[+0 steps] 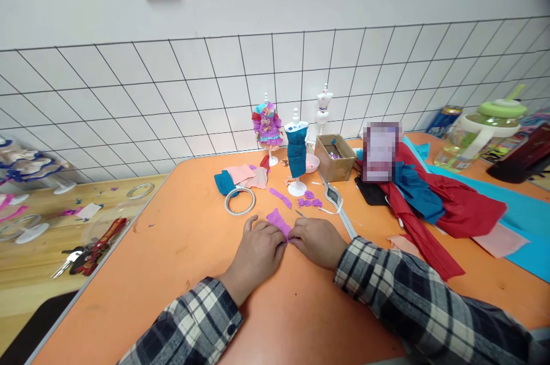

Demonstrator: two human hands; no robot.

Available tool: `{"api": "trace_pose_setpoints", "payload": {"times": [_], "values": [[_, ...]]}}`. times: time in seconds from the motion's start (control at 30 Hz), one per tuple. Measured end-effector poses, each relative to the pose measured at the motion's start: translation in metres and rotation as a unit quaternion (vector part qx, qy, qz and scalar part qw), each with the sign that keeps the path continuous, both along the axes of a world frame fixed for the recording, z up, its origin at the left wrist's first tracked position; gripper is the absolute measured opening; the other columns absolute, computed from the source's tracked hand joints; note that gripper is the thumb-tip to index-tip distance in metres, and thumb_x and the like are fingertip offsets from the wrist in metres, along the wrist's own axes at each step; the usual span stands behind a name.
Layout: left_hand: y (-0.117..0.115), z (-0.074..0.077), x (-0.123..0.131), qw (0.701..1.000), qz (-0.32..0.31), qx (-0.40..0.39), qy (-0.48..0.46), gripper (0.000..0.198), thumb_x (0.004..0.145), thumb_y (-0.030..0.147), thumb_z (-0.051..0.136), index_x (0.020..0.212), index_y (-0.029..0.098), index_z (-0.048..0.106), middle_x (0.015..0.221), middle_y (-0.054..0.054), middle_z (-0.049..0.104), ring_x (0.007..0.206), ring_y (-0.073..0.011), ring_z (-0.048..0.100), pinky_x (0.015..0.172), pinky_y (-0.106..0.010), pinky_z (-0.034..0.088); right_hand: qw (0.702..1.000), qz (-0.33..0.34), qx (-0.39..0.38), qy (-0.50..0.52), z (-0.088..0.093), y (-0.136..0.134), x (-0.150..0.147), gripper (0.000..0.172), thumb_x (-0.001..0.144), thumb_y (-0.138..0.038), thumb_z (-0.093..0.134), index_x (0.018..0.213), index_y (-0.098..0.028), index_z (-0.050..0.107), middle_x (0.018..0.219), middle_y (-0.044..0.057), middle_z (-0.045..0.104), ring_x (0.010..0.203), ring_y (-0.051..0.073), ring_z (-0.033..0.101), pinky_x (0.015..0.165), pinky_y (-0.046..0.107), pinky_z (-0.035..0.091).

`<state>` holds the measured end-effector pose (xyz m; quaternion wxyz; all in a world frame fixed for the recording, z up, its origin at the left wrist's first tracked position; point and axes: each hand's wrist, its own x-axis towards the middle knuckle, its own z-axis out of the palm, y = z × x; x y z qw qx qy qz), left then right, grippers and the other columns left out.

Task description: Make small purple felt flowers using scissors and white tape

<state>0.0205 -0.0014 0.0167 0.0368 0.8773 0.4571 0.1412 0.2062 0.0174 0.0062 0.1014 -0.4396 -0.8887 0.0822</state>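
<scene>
Mostly beyond the hands [260, 246], near end between them, purple cloth [278, 220].

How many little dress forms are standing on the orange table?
3: the purple-clad form at back left, the teal-clad form in front, and the white form at back right, partly hidden. No others show.

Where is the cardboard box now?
In the head view, the box stands right of centre on the orange table, just right of the pink bowl.
</scene>
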Motion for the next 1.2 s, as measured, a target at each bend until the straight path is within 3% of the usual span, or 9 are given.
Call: {"api": "trace_pose_setpoints", "payload": {"times": [0.17, 0.33, 0.57, 0.8, 1.07, 1.2], "values": [[-0.0025, -0.0009, 0.0027, 1.000, 0.015, -0.006, -0.018, 0.009, 0.085, 0.024, 0.057, 0.089, 0.023, 0.065, 0.088, -0.002, 0.069, 0.090, -0.0215, 0.059, 0.099, -0.049, 0.023, 1.000, -0.012, -0.014, 0.010, -0.0005, 0.0009, -0.0010, 0.022, 0.092, -0.030, 0.049, 0.088, -0.022, 0.069, 0.086, 0.002, 0.065, 0.078, 0.014, 0.059, 0.062, 0.025, 0.033], [-0.0021, -0.0020, 0.0054, 1.000, 0.011, -0.003, -0.002, 0.019, 0.090, 0.023, 0.050, 0.085, 0.023, 0.068, 0.080, -0.001, 0.069, 0.082, -0.0190, 0.061, 0.100, -0.050, 0.022, 0.999, -0.032, -0.025, 0.029, -0.0009, 0.0003, -0.0006, 0.017, 0.088, -0.029, 0.053, 0.088, -0.023, 0.070, 0.086, 0.001, 0.065, 0.077, 0.014, 0.059, 0.061, 0.025, 0.033], [-0.0013, -0.0010, 0.0035, 1.000, 0.002, 0.007, 0.009, 0.019, 0.088, 0.019, 0.052, 0.085, 0.024, 0.070, 0.082, -0.002, 0.070, 0.087, -0.0202, 0.060, 0.098, -0.049, 0.023, 0.999, -0.035, -0.036, 0.023, 0.0007, -0.0001, -0.0001, 0.019, 0.089, -0.031, 0.053, 0.093, -0.026, 0.071, 0.089, 0.001, 0.066, 0.083, 0.014, 0.060, 0.062, 0.025, 0.035], [0.0009, -0.0031, 0.0046, 0.999, 0.007, -0.030, -0.016, 0.017, 0.091, 0.022, 0.051, 0.090, 0.020, 0.068, 0.080, -0.004, 0.070, 0.082, -0.0191, 0.060, 0.080, -0.035, 0.036, 0.998, -0.043, -0.045, 0.019, 0.0013, 0.0008, -0.0014, 0.018, 0.089, -0.031, 0.054, 0.088, -0.024, 0.070, 0.088, 0.001, 0.066, 0.081, 0.015, 0.060, 0.063, 0.025, 0.035], [0.0008, -0.0016, 0.0049, 1.000, 0.000, -0.015, 0.004, 0.023, 0.092, 0.021, 0.049, 0.087, 0.022, 0.071, 0.084, -0.005, 0.066, 0.084, -0.0193, 0.057, 0.078, -0.035, 0.036, 0.997, -0.055, -0.045, 0.031, 0.0016, -0.0001, 0.0000, 0.016, 0.087, -0.032, 0.056, 0.094, -0.025, 0.068, 0.090, 0.001, 0.065, 0.081, 0.014, 0.059, 0.064, 0.024, 0.035], [0.0007, -0.0027, 0.0041, 1.000, -0.011, 0.000, 0.007, 0.020, 0.091, 0.023, 0.051, 0.086, 0.021, 0.071, 0.086, -0.005, 0.067, 0.088, -0.0207, 0.055, 0.078, -0.034, 0.036, 0.998, -0.040, -0.044, 0.021, 0.0003, 0.0005, 0.0006, 0.019, 0.089, -0.033, 0.053, 0.089, -0.024, 0.070, 0.088, 0.002, 0.065, 0.081, 0.015, 0.058, 0.064, 0.025, 0.035]]}}
